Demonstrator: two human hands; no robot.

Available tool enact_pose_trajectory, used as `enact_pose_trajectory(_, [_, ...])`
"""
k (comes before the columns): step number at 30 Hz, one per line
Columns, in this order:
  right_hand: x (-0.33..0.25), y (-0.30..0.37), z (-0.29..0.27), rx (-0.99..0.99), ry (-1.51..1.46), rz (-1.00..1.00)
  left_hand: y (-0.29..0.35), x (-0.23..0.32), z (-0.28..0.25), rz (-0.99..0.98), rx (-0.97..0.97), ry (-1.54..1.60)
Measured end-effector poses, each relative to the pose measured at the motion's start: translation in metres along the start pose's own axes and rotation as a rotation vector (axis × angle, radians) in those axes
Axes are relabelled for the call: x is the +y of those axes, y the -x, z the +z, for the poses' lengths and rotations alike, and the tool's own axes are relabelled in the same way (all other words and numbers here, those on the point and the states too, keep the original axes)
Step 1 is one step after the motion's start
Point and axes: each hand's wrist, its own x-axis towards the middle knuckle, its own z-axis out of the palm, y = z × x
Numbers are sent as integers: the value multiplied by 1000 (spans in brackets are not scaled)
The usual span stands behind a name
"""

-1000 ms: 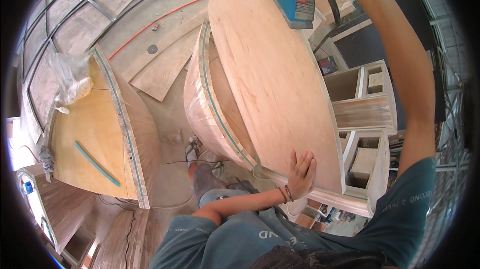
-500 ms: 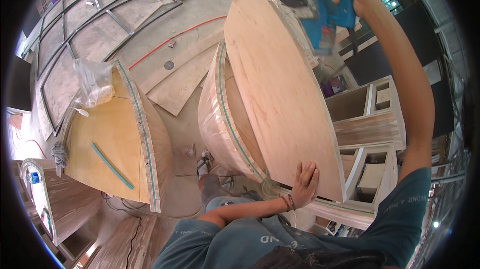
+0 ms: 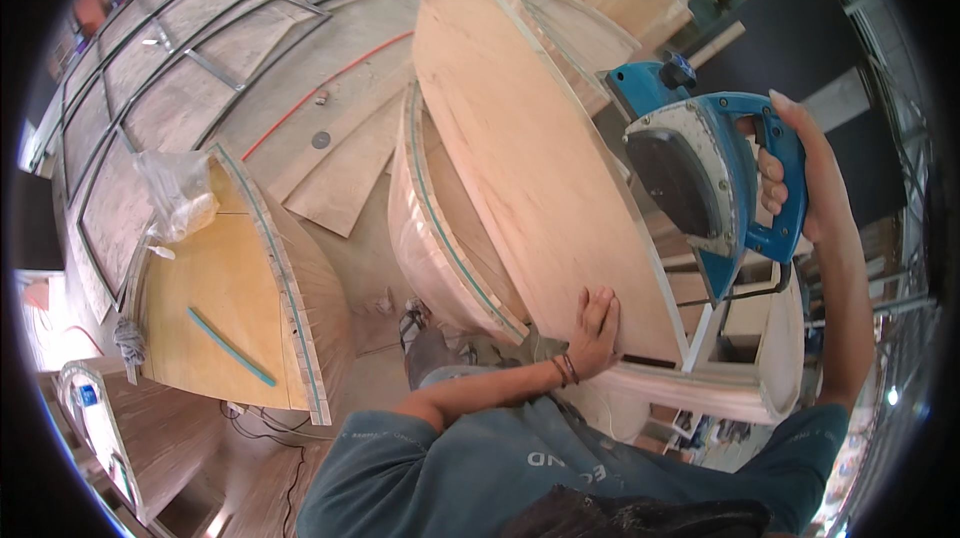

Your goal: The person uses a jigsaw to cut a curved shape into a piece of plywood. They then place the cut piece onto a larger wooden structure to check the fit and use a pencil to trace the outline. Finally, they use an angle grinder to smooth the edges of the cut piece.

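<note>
Gripping the handle of a blue power tool (image 3: 700, 178) at about two o'clock, right hand (image 3: 795, 173) with fingers (image 3: 770, 173) wrapped closed around the grip, tool lifted clear of the wood and just beside the right edge of the big oval plywood panel (image 3: 530, 158). Pressing flat on the lower end of that panel at about five o'clock, left hand (image 3: 592, 333) with fingers spread open, palm down, holding nothing, a dark band at the wrist. Tilted across the middle, from twelve o'clock down to five, the panel, lying over a curved wooden shell (image 3: 440, 248) with a green-edged rim. At nine o'clock, a second curved piece with a yellowish plywood face (image 3: 215, 308), a thin green strip (image 3: 232, 346) lying on it and a clear plastic bag (image 3: 178, 193) at its top. At four o'clock, white wooden shelving (image 3: 740, 388) below the tool.
</note>
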Motion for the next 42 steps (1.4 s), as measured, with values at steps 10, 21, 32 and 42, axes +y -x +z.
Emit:
enact_pose_trajectory(10, [54, 94, -45, -19, -78, 64, -12, 4, -1, 72, 5, -11])
enact_pose_trajectory(21, [83, 121, -56, 4, -24, 145, -14, 4, 4, 25, 57, 58])
enact_pose_trajectory(32, [81, 101, -42, 2, -76, 176, -12, 6, 3, 22, 18, 68])
enact_pose_trajectory(42, [40, 22, 9, -31, -7, 82, -5, 3, 5, 24, -13, 72])
